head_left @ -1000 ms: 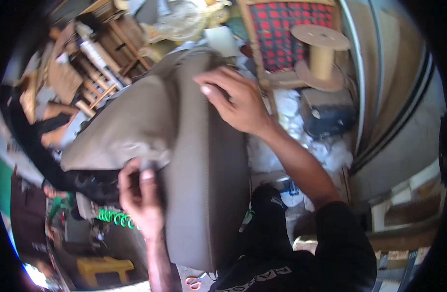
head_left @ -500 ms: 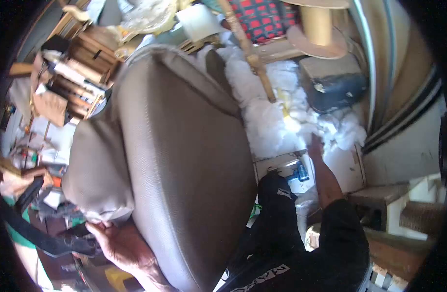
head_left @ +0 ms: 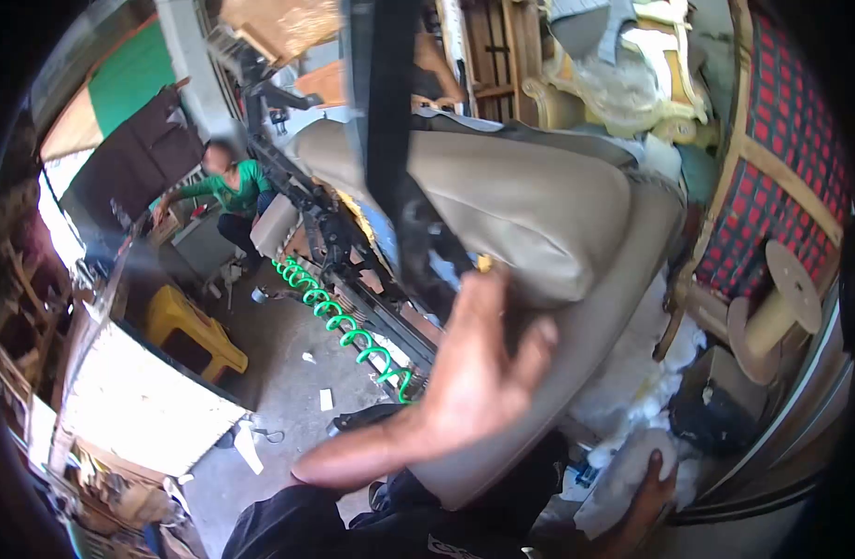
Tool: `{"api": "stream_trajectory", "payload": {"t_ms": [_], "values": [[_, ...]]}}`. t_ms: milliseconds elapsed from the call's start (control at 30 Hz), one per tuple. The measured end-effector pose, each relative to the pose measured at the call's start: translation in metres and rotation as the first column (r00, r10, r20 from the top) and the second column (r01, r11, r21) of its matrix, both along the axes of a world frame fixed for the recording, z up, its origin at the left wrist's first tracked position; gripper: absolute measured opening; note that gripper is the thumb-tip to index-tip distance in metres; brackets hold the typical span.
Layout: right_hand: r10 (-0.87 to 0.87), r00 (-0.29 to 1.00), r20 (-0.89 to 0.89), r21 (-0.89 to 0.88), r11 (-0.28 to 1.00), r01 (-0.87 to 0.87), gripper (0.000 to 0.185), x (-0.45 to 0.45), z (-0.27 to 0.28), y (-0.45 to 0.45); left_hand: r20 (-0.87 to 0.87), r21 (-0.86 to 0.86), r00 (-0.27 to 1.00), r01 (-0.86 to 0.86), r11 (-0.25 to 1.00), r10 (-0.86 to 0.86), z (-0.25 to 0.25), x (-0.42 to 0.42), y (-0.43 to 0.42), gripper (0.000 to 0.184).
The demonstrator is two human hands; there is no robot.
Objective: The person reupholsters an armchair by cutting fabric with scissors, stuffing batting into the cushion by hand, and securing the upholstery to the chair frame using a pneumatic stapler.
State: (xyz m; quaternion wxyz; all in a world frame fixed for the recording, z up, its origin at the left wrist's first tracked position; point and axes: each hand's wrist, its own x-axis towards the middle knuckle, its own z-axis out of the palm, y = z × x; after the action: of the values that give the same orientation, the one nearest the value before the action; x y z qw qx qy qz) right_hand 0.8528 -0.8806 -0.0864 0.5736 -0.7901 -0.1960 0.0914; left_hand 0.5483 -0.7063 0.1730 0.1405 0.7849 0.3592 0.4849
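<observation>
A brown padded cushion cover [head_left: 521, 200] stretches diagonally across the middle, with a bulging flap and yellow foam showing at its inner edge. Above its near part is my left hand [head_left: 474, 373], fingers raised near the foam edge and thumb apart, nothing visible in it. At the lower right my right hand [head_left: 653, 489] holds a wad of white stuffing [head_left: 623, 480], its fingers at the wad's side. Loose white stuffing [head_left: 632, 382] lies beyond that hand.
A black metal frame with a strap [head_left: 387, 112] rises beside the cover. A green coiled hose [head_left: 339, 326] runs below. A person in green [head_left: 241, 191] sits at the left behind a yellow stool [head_left: 190, 331]. A spool [head_left: 772, 312] and a checked panel [head_left: 781, 140] stand right.
The view has swung left. My left hand has come off the cover's lower edge to above it. My right hand, earlier reaching into the stuffing, now has a wad of it.
</observation>
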Motion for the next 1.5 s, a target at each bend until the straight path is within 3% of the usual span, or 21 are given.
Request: {"api": "stream_trajectory", "payload": {"t_ms": [67,167,200,267,467,567,600,667,700,833,900,933,1000,1100,1133,1167,1200,1300,1367,1467,1500], "values": [[0.044,0.995,0.086,-0.101,0.994,-0.035,0.057,0.004,0.028,-0.026,-0.080,0.143,0.989,0.132,0.981,-0.121,0.002,-0.012,-0.038,0.067],[0.254,0.932,0.260,0.237,0.919,-0.316,0.059,0.017,0.042,-0.071,-0.078,0.202,0.849,0.527,0.826,-0.523,-0.029,-0.015,-0.087,0.057],[0.299,0.899,0.319,0.275,0.879,-0.390,0.059,0.003,0.068,-0.067,-0.130,-0.008,0.703,0.704,0.710,-0.699,-0.022,-0.025,-0.107,0.074],[0.417,0.799,0.433,0.332,0.751,-0.571,0.059,-0.022,0.117,-0.053,0.102,-0.038,0.511,0.859,0.510,-0.853,-0.056,-0.013,-0.118,0.093],[0.673,0.375,0.637,0.344,0.187,-0.920,0.060,-0.084,0.196,-0.005,0.216,-0.291,0.345,0.915,0.277,-0.913,-0.108,-0.042,-0.114,0.087],[0.714,0.217,0.665,0.328,-0.019,-0.944,0.060,-0.102,0.215,0.010,0.379,-0.148,0.568,0.817,0.558,-0.731,-0.073,-0.098,-0.122,0.039],[0.721,0.181,0.669,0.328,-0.067,-0.942,0.060,-0.104,0.220,0.011,0.410,-0.538,0.591,0.772,0.339,-0.695,-0.064,-0.123,-0.120,0.025],[0.726,0.148,0.671,0.344,-0.128,-0.930,0.060,-0.104,0.225,0.011,0.308,-0.199,0.658,0.751,0.629,-0.687,-0.085,-0.148,-0.120,0.018],[0.723,0.156,0.673,0.361,-0.137,-0.922,0.060,-0.101,0.226,0.007,0.245,-0.312,0.698,0.714,0.627,-0.673,-0.096,-0.169,-0.122,0.026],[0.683,0.339,0.646,0.485,-0.025,-0.874,0.060,-0.085,0.208,-0.027,0.300,-0.460,0.847,0.531,0.712,-0.438,-0.133,-0.290,-0.106,0.035],[0.612,0.566,0.551,0.619,0.154,-0.770,0.057,-0.081,0.184,-0.043,0.300,-0.542,0.952,0.121,0.832,0.056,-0.166,-0.333,-0.105,0.029],[0.555,0.689,0.465,0.695,0.253,-0.673,0.053,-0.081,0.176,-0.043,0.334,-0.668,0.900,0.017,0.744,0.280,-0.164,-0.340,-0.106,0.023],[0.429,0.867,0.252,0.804,0.406,-0.434,0.048,-0.080,0.170,-0.035,0.447,-0.506,0.874,0.070,0.860,0.192,-0.183,-0.355,-0.105,0.019],[0.011,0.998,-0.063,0.853,0.520,0.048,0.029,-0.108,0.195,-0.006,0.780,-0.400,0.510,-0.036,0.916,0.362,-0.200,-0.301,-0.114,0.043],[-0.016,0.984,0.175,0.768,0.628,-0.126,0.033,-0.132,0.200,-0.005,0.814,-0.384,0.525,0.166,0.908,0.248,-0.204,-0.286,-0.112,0.049],[-0.084,0.984,0.155,0.762,0.644,-0.064,0.039,-0.158,0.195,0.005,0.839,-0.377,0.522,0.355,0.856,0.152,-0.208,-0.271,-0.110,0.055],[-0.016,0.956,0.293,0.764,0.604,-0.224,0.043,-0.183,0.192,0.013,0.784,-0.358,0.598,0.656,0.665,-0.167,-0.238,-0.283,-0.098,0.057],[0.456,0.727,0.513,0.551,0.474,-0.687,0.033,-0.218,0.202,0.002,0.676,-0.354,0.624,0.742,0.569,-0.393,-0.126,-0.187,-0.104,0.050],[0.541,0.558,0.629,0.350,0.444,-0.825,0.022,-0.225,0.212,-0.004,0.237,-0.297,0.822,0.569,0.767,-0.518,-0.113,-0.166,-0.092,0.049],[0.371,0.746,0.553,0.277,0.762,-0.585,0.020,-0.189,0.188,-0.018,0.309,-0.210,0.868,0.460,0.863,-0.388,-0.167,-0.205,-0.073,0.057],[-0.011,0.805,0.593,0.420,0.857,-0.298,0.018,-0.160,0.151,-0.007,0.483,-0.197,0.829,0.415,0.888,-0.280,-0.197,-0.235,-0.061,0.060]]}}
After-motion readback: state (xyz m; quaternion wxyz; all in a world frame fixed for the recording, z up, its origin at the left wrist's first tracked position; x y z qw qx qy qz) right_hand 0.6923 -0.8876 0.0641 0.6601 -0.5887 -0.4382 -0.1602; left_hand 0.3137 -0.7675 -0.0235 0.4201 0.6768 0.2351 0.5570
